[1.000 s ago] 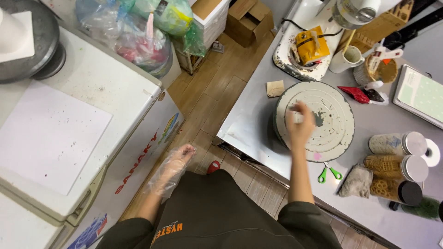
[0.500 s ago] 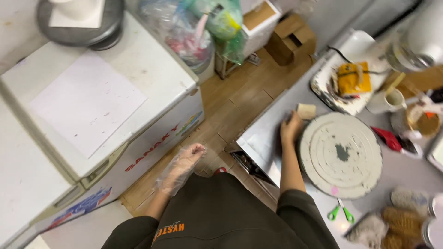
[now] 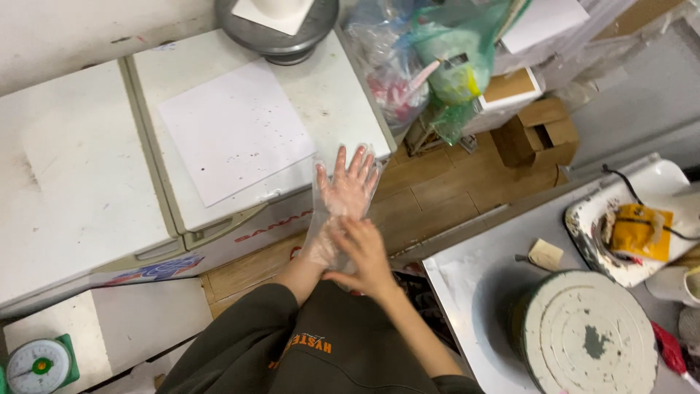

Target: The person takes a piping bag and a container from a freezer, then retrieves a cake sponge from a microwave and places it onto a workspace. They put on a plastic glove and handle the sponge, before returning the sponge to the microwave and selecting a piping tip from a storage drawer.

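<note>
Frame centre: left hand point(image 3: 346, 186) open, fingers spread, wearing a clear plastic glove point(image 3: 332, 219). Bare right hand point(image 3: 362, 252) grips the glove's cuff at the left wrist. White chest freezer point(image 3: 240, 131) upper left; round turntable point(image 3: 587, 343) on desk point(image 3: 474, 284) lower right.

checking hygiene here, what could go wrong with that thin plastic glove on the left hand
The clear plastic glove on the left hand looks loose and baggy, and the bare right hand grips it at the wrist; a hard tug could tear the thin film. The right hand wears no glove, so anything on its skin may transfer onto the glove's outside. A loose fit could also let it slip off.
</note>
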